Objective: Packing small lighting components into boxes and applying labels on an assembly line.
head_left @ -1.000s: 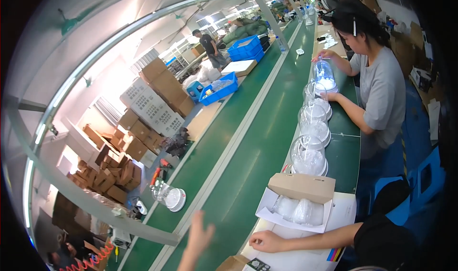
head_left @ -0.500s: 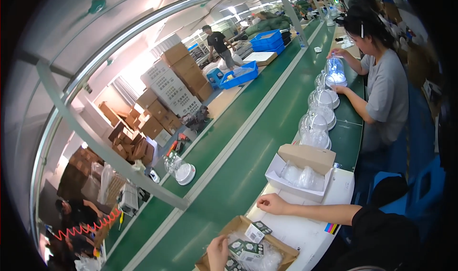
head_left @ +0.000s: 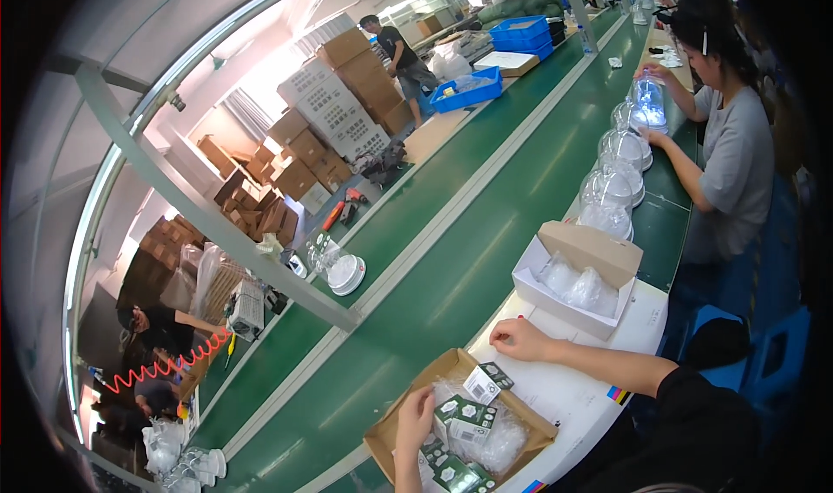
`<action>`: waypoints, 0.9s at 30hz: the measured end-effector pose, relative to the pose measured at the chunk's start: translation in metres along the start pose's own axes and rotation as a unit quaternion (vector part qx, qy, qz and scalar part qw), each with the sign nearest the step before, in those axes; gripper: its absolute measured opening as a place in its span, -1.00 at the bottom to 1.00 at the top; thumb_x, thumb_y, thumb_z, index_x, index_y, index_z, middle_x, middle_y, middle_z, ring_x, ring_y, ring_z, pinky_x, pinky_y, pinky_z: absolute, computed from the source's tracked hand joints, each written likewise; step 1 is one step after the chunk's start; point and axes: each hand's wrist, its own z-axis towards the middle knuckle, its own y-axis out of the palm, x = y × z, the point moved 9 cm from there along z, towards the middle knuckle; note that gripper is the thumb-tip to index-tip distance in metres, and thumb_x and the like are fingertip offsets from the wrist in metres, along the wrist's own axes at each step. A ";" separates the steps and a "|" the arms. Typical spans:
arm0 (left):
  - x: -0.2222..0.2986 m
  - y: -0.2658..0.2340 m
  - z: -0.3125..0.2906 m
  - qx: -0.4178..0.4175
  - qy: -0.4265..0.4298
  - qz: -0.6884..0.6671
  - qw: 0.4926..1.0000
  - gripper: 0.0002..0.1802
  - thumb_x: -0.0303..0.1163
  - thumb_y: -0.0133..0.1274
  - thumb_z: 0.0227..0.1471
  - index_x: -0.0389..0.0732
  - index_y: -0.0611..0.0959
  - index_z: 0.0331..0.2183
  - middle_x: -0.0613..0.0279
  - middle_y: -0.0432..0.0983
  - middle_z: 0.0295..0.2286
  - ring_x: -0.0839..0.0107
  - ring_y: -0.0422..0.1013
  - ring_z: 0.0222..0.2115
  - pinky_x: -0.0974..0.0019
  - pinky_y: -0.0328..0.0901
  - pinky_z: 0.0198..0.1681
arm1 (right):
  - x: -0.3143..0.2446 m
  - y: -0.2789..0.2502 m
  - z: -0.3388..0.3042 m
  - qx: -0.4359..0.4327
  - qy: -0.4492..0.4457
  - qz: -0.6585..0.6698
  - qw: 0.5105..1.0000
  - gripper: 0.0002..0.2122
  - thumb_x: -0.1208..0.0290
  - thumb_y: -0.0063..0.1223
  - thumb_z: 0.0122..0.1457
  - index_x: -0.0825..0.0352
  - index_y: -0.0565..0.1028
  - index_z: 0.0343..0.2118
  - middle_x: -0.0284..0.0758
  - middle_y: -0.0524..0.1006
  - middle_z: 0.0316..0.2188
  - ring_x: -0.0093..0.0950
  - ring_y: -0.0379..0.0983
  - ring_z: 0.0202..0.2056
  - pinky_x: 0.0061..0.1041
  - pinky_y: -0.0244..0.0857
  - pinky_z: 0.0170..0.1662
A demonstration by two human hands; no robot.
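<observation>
At the near edge, the left hand [head_left: 416,419] is positioned at the left side of a brown carton [head_left: 536,432], fingers bent over small green-and-white boxes [head_left: 468,417]; whether one is pinched cannot be determined. The boxes are contained in the carton, beside crumpled clear plastic [head_left: 501,445]. They are judged to be light, fairly stiff card, smooth and easily dented; grip should be taken across two opposite side faces, with light pressure. Slightly farther and to the right, the right hand [head_left: 518,340] is held over a white board [head_left: 564,380] with its fingers curled together; any item within them is not shown. Beyond it, a white box [head_left: 564,309] is filled with wrapped pieces [head_left: 588,289]. Farther on, clear domes [head_left: 607,185] are lined up along the green belt [head_left: 451,259], and a lit dome [head_left: 648,103] is steadied by a co-worker [head_left: 737,137]. Compared with the frame one second ago, the left hand, then spread above the belt, has been brought to the carton, of which only a corner was then visible
</observation>
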 end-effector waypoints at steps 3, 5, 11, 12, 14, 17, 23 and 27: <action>-0.006 0.002 0.000 -0.007 -0.006 -0.011 1.000 -0.71 -0.41 0.02 0.09 -0.36 0.55 -0.15 0.13 0.53 -0.32 0.45 0.45 -0.34 0.43 0.34 -0.21 | -0.002 0.003 -0.001 -0.015 -0.002 -0.017 1.000 -0.87 0.45 0.03 0.03 0.40 0.51 -0.41 -0.25 0.55 -0.44 -0.40 0.50 -0.36 -0.47 0.37 -0.25; -0.008 0.002 -0.001 -0.005 -0.020 -0.037 0.999 -0.71 -0.42 0.03 0.09 -0.36 0.55 -0.15 0.14 0.52 -0.32 0.47 0.44 -0.34 0.45 0.34 -0.22 | -0.003 0.003 -0.001 -0.021 0.000 -0.024 0.999 -0.88 0.44 0.03 0.03 0.39 0.51 -0.41 -0.25 0.55 -0.43 -0.38 0.49 -0.35 -0.46 0.36 -0.25; -0.005 0.005 0.000 -0.040 -0.058 -0.030 0.997 -0.68 -0.43 0.01 0.11 -0.38 0.51 -0.10 0.12 0.51 -0.18 0.42 0.43 -0.17 0.43 0.30 -0.07 | -0.003 0.001 -0.002 -0.018 0.005 -0.019 1.000 -0.90 0.48 0.03 0.03 0.38 0.52 -0.42 -0.28 0.54 -0.42 -0.41 0.50 -0.35 -0.47 0.38 -0.25; -0.006 0.005 -0.001 -0.040 -0.061 -0.032 0.997 -0.68 -0.43 0.00 0.11 -0.38 0.51 -0.10 0.12 0.51 -0.17 0.42 0.43 -0.16 0.42 0.30 -0.07 | -0.003 0.001 -0.002 -0.017 0.004 -0.019 1.000 -0.90 0.48 0.03 0.03 0.38 0.52 -0.42 -0.28 0.54 -0.42 -0.41 0.50 -0.35 -0.47 0.38 -0.25; -0.008 0.005 0.000 -0.040 -0.056 -0.031 0.997 -0.68 -0.43 0.00 0.11 -0.38 0.51 -0.10 0.11 0.51 -0.17 0.42 0.43 -0.16 0.42 0.29 -0.06 | -0.004 0.003 -0.001 -0.027 0.001 -0.026 0.999 -0.90 0.47 0.04 0.03 0.37 0.51 -0.42 -0.28 0.54 -0.41 -0.41 0.49 -0.34 -0.46 0.38 -0.25; -0.010 0.004 0.000 -0.041 -0.053 -0.029 0.997 -0.68 -0.43 0.00 0.11 -0.38 0.51 -0.10 0.11 0.50 -0.16 0.42 0.42 -0.15 0.42 0.29 -0.05 | -0.004 0.003 -0.002 -0.021 0.003 -0.026 0.999 -0.90 0.47 0.05 0.03 0.37 0.52 -0.42 -0.28 0.54 -0.42 -0.41 0.49 -0.35 -0.47 0.38 -0.26; -0.017 0.005 0.000 -0.044 -0.039 -0.037 0.998 -0.69 -0.43 0.00 0.12 -0.37 0.51 -0.11 0.14 0.49 -0.17 0.43 0.42 -0.16 0.44 0.28 -0.06 | -0.007 0.001 -0.002 -0.010 -0.005 -0.023 1.000 -0.90 0.47 0.04 0.00 0.36 0.51 -0.44 -0.24 0.53 -0.45 -0.36 0.49 -0.37 -0.45 0.35 -0.28; -0.004 0.004 0.002 -0.034 -0.008 -0.046 0.998 -0.69 -0.42 0.01 0.10 -0.34 0.53 -0.11 0.18 0.47 -0.30 0.48 0.42 -0.31 0.46 0.34 -0.23 | -0.006 0.001 -0.001 -0.009 -0.015 -0.015 1.000 -0.91 0.47 0.05 -0.01 0.35 0.51 -0.45 -0.24 0.53 -0.46 -0.37 0.49 -0.38 -0.46 0.35 -0.32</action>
